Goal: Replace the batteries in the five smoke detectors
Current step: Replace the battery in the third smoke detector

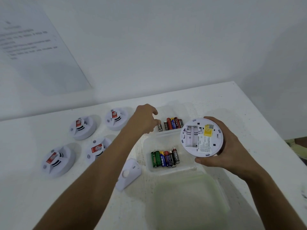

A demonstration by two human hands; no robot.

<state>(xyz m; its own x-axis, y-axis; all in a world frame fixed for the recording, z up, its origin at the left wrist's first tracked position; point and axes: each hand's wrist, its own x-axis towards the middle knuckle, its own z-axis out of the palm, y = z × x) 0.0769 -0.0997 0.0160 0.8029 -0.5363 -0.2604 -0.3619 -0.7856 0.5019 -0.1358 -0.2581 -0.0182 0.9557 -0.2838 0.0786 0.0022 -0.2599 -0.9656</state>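
Status, judged from layout only: early, detector one of five in hand.

Table (216, 103): white, carries everything. Near tray (149, 165), clear plastic, holds a row of mixed AA cells (165, 159). Far tray (167, 132) just behind it holds a second row (173, 124). Can't tell which row is fresh and which is spent. A clear lid (187, 196) lies at the near edge, blurred.

Four smoke detectors (83, 127) sit face up in a two-by-two block left of the trays, covers on, apparently untouched. So four look left to do.

Fifth detector (201, 137): right hand (229, 146) has its grip wrapped round the rim, held back side up above the trays. Battery bay (191, 136) is open and looks empty. Its cover (128, 174) lies on the table, just left of the near tray.

Left hand (146, 119): reaching into the far tray, fingertips at a black cell (159, 127) at the left end of that row. Grip looks like a pinch on it, but blur leaves that uncertain.

Left for this unit, in my read: load cells, refit cover.
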